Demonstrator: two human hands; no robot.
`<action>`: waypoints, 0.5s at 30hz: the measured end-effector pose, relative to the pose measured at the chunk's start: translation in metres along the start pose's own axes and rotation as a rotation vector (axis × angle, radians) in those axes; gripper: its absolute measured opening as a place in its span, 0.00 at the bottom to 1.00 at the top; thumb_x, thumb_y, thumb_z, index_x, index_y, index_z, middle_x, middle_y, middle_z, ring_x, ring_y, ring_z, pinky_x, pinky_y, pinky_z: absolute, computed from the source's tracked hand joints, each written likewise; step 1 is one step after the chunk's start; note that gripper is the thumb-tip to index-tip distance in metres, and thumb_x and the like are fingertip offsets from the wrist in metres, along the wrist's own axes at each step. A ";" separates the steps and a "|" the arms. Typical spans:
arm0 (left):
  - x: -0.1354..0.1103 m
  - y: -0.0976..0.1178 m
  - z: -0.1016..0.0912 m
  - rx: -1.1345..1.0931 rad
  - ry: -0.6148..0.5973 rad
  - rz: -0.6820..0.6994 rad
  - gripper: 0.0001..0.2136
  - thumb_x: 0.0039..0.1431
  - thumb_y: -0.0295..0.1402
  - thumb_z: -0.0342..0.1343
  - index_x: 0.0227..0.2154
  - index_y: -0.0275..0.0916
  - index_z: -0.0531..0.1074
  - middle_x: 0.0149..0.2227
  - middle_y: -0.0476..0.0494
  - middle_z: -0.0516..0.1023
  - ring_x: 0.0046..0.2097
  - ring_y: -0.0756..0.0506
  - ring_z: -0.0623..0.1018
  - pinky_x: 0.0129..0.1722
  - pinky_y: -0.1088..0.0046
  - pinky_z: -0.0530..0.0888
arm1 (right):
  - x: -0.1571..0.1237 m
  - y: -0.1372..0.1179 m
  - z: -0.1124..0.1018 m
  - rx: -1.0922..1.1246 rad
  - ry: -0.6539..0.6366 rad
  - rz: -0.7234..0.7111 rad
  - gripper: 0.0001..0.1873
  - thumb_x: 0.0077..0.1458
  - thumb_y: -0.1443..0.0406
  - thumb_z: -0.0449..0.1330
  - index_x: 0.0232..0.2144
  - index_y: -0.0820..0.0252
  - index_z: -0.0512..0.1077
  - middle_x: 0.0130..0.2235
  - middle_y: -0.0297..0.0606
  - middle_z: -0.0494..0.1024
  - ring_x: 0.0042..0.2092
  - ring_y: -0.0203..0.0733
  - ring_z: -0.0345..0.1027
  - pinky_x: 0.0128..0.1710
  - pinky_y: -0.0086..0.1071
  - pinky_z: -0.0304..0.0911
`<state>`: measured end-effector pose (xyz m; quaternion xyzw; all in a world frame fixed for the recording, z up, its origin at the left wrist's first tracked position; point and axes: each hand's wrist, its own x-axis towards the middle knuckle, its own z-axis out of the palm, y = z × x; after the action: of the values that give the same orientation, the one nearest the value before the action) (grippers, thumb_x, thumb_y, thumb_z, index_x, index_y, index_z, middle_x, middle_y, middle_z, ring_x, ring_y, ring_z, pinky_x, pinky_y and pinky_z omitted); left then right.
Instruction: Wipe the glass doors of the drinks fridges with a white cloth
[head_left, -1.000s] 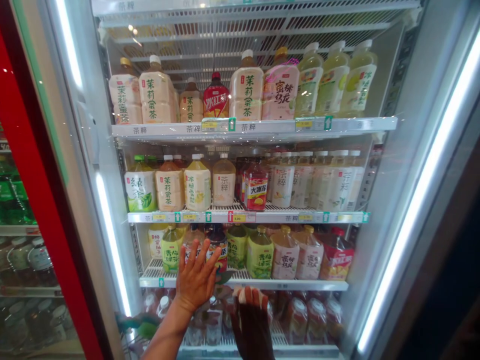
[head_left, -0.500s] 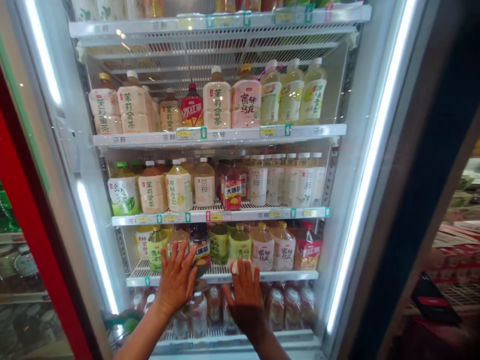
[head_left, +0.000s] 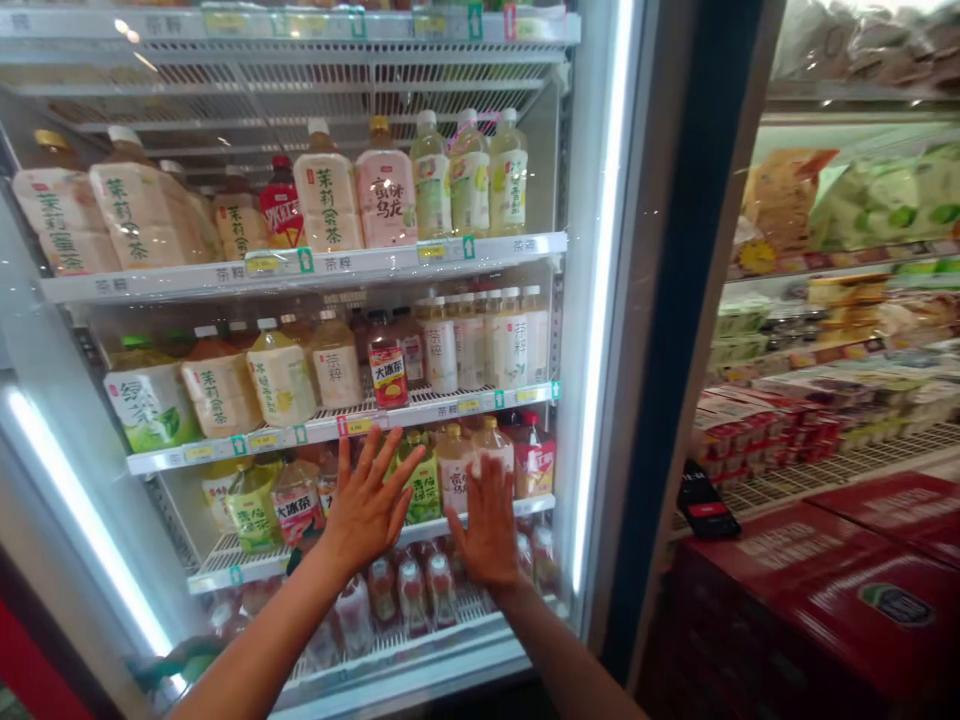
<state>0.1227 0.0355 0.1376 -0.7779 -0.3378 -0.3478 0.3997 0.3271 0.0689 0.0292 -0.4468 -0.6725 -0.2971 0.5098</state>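
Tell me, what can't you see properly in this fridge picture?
Head view:
- Third-shelf bottles: labels partly covered by the left hand and right hand.
- Top shelf: its bottles are cut off by the upper edge.
- Price tags: too small to read.
- Bottom-shelf bottles: blurred, partly behind the arms.

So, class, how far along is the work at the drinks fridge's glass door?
Done: the clear glass fridge door covers the shelves of bottled teas. In hand: the left hand and right hand press flat on it, fingers open. Left: both hands have yet to come off; whether it is fully shut is unclear.
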 end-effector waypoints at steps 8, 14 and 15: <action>0.000 -0.009 -0.007 0.035 -0.124 0.093 0.33 0.66 0.37 0.56 0.71 0.50 0.52 0.75 0.45 0.46 0.76 0.36 0.41 0.73 0.43 0.36 | 0.039 0.041 -0.024 0.030 -0.035 0.082 0.43 0.71 0.57 0.50 0.74 0.61 0.30 0.76 0.48 0.32 0.76 0.56 0.25 0.71 0.63 0.44; -0.041 -0.039 -0.036 0.064 -0.187 0.048 0.37 0.65 0.38 0.56 0.72 0.55 0.46 0.76 0.47 0.42 0.76 0.36 0.41 0.73 0.41 0.36 | 0.030 0.024 -0.012 0.020 -0.011 0.175 0.43 0.71 0.58 0.49 0.74 0.63 0.28 0.76 0.51 0.28 0.76 0.58 0.22 0.70 0.66 0.41; -0.051 -0.042 -0.040 0.067 -0.189 0.014 0.37 0.65 0.38 0.57 0.72 0.55 0.46 0.76 0.47 0.41 0.76 0.35 0.41 0.73 0.41 0.37 | 0.003 0.009 -0.006 0.023 -0.024 0.140 0.44 0.70 0.58 0.51 0.74 0.65 0.29 0.76 0.53 0.30 0.76 0.60 0.23 0.70 0.66 0.43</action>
<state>0.0514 0.0070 0.1300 -0.7958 -0.3800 -0.2583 0.3945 0.3376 0.0688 0.0333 -0.4901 -0.6491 -0.2475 0.5265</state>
